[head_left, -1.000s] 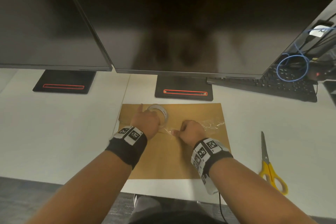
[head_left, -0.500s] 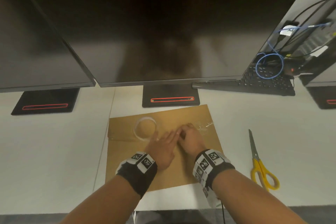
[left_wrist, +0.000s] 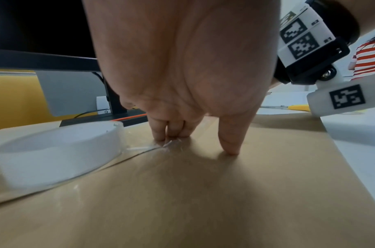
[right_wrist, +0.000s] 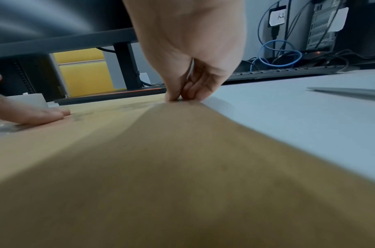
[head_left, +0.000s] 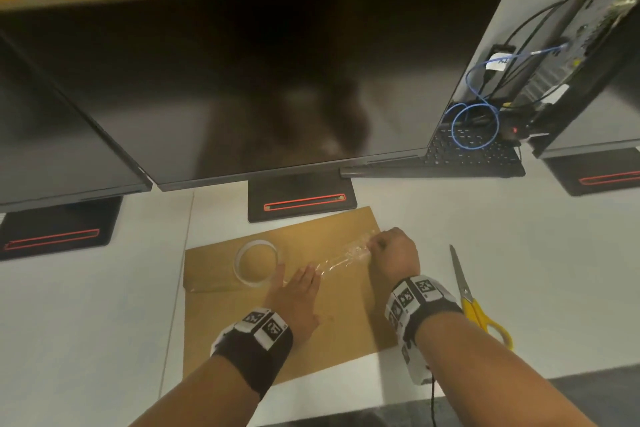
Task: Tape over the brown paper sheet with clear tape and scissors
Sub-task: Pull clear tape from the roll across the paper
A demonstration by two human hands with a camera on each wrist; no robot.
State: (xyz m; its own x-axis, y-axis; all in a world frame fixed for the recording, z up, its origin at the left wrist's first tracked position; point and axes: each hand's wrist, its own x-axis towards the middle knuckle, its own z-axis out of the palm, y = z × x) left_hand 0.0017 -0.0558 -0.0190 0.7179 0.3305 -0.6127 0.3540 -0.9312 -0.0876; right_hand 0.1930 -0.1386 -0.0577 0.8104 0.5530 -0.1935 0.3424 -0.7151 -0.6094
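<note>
A brown paper sheet (head_left: 332, 329) lies flat on the white desk. On its far left part rests a clear tape roll (head_left: 256, 265). A crinkled tape strip (head_left: 343, 258) runs from the roll rightward over the paper. My left hand (head_left: 304, 274) lies flat beside the roll, its straight fingertips (left_wrist: 161, 139) pressing the strip onto the paper (left_wrist: 203, 201). My right hand (head_left: 375, 246) is curled at the sheet's right edge, where thumb and fingers (right_wrist: 173, 98) pinch the strip's end down at the paper (right_wrist: 182, 167). Yellow-handled scissors (head_left: 474, 302) lie untouched on the desk right of the sheet.
Two dark monitors stand close behind the sheet, with one stand base (head_left: 301, 199) touching its far edge. A black keyboard (head_left: 467, 156) and a blue cable loop (head_left: 474, 125) sit at the back right. The desk's front edge runs just under my wrists.
My left hand let go of the tape roll and slid right onto the strip. My right hand moved right to the sheet's edge, stretching the strip. The head view tilted up.
</note>
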